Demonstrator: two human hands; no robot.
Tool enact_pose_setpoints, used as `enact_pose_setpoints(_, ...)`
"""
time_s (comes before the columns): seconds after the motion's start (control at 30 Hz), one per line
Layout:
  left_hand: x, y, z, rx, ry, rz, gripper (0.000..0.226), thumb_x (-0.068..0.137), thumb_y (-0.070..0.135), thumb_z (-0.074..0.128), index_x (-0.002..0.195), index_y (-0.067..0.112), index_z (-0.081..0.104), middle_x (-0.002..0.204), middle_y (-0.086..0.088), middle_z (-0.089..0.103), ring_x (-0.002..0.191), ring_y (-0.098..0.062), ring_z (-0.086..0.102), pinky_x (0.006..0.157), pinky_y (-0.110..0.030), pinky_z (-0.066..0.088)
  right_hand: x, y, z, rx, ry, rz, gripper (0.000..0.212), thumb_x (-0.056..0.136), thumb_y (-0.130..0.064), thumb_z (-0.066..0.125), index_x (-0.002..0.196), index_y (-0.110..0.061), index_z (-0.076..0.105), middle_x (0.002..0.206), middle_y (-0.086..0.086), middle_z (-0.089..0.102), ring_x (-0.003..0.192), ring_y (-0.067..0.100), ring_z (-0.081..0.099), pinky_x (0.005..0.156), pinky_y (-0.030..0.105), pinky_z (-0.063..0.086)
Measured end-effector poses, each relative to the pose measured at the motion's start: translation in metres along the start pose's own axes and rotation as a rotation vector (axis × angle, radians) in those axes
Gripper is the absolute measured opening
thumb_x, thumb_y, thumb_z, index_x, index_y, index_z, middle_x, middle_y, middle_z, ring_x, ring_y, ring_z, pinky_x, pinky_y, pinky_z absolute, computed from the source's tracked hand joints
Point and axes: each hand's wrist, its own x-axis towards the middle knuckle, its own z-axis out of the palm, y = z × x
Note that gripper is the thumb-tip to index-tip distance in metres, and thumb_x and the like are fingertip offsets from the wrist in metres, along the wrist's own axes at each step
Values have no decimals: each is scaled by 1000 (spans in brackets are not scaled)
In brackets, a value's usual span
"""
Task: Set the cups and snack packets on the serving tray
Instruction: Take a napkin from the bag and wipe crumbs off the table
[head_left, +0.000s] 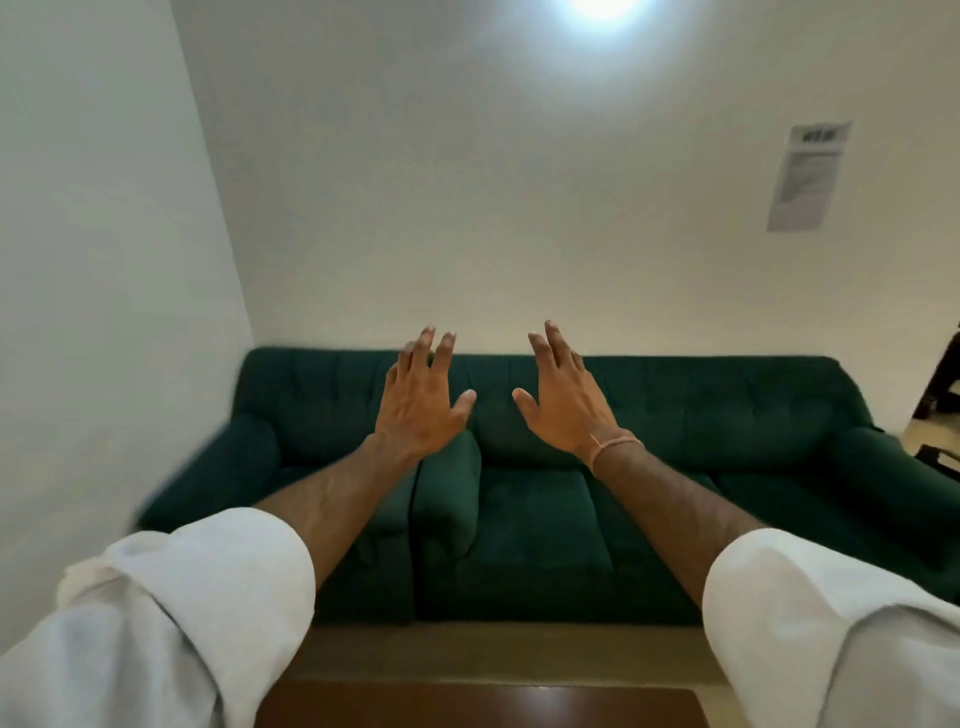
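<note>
My left hand (423, 402) and my right hand (563, 402) are both stretched out in front of me at about the same height, backs toward me, fingers spread, holding nothing. A thin band circles my right wrist. White rolled-up sleeves cover both upper forearms. No cups, snack packets or serving tray are in view.
A dark green sofa (545, 519) stands against the white wall ahead. The far edge of a dark brown wooden table (483, 706) shows at the bottom. A paper notice (808, 176) hangs on the wall at upper right. Dark furniture (943, 384) sits at the right edge.
</note>
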Motion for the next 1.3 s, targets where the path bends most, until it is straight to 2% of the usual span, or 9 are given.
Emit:
enact_pose_setpoints(0.3,56,41,-34,17,67,94,88,85,49,62,156,22,17,164,-13,15,147,-35,20,114,-54,29,17,15,-69,-112,118,-7,81,93,-32,61,157,-12,16,168,10,2,148,35,26,114,47,35)
enact_pose_setpoints(0.63,44,95,29,-73,-32,108,85,83,46,66,153,20,24,158,-13,26,141,-34,29,110,-54,33,-24,80,-66,-129,58,113,75,91,-30,62,153,-12,23,166,11,10,142,37,35,112,49,39)
enact_pose_setpoints(0.97,-36,144,155,-121,-288,128,84,82,46,65,152,20,27,158,-11,28,141,-34,30,109,-54,34,-125,178,-12,-162,-96,295,68,91,-32,61,148,-10,32,162,14,21,132,37,44,106,48,42)
enact_pose_setpoints(1.3,-140,216,274,-186,-616,192,83,85,46,65,154,21,25,160,-9,27,144,-31,28,113,-53,30,-258,281,29,-136,-281,512,63,92,-33,57,147,-15,31,162,9,21,135,31,41,108,50,42)
